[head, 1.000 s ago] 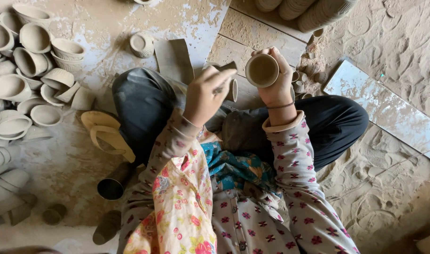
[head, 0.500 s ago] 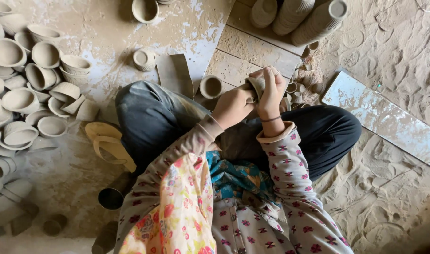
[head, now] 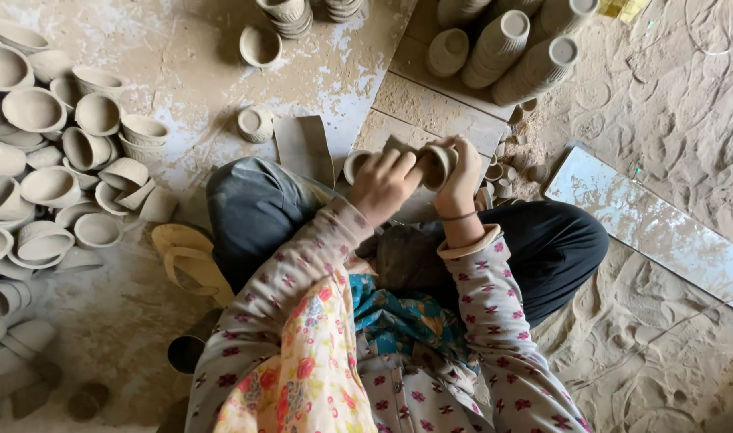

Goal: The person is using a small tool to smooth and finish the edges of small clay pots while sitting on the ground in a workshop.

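I sit cross-legged on a dusty floor. My right hand (head: 461, 178) grips a small unfired clay cup (head: 436, 164) tipped on its side, held above my knees. My left hand (head: 385, 183) is closed with its fingers pressed against the cup's mouth side; whether it holds a tool I cannot tell. Just behind my left hand another small clay cup (head: 354, 164) rests on the board. A flat grey clay slab (head: 304, 148) lies beside it.
A heap of several clay bowls (head: 46, 160) fills the left. Stacked clay cups (head: 510, 48) lie at the top right on a wooden board (head: 438, 108). A lone cup (head: 256, 123) and a bowl (head: 260, 45) stand ahead. A sandal (head: 188, 261) lies by my left knee. A pale plank (head: 647, 220) lies right.
A second ago my right hand held the cup upright, mouth up, apart from my left hand. Both hands have since come together on the cup, now tipped sideways and lower.
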